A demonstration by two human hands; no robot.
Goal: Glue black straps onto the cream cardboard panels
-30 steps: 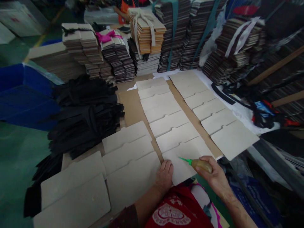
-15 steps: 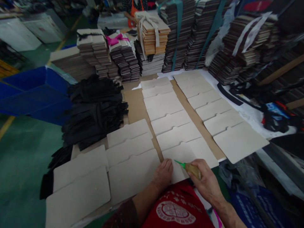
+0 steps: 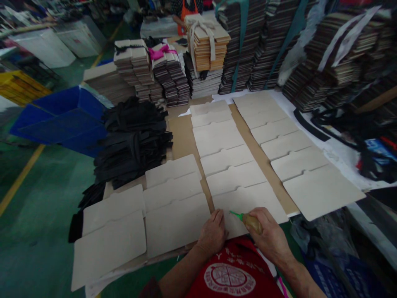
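My right hand [image 3: 269, 234] is closed around a tool with a rounded tan handle and a thin green tip [image 3: 252, 223]. Its tip points left, close above the front cardboard panel [image 3: 257, 200] of the middle row. At that panel's left front corner, my left hand [image 3: 213, 232] presses down, fingers close together. Whatever lies beneath its fingers is hidden. Behind, more pale grey panels [image 3: 228, 159] overlap in a row, with small notches along their edges. Other overlapping panels lie left [image 3: 176, 223] and right [image 3: 324, 190] of this row.
Black fabric strips [image 3: 132, 145] are heaped at the left table edge, beside a blue bin [image 3: 58, 120]. Tied board stacks [image 3: 207, 43] stand along the back. Dark straps [image 3: 313, 126] lie at right. A person in an orange apron [image 3: 187, 8] is partly visible behind.
The camera view has turned slightly left, so the table and stacks appear further right. The green tip remains low over the front panel, and both hands hold nearly the same places.
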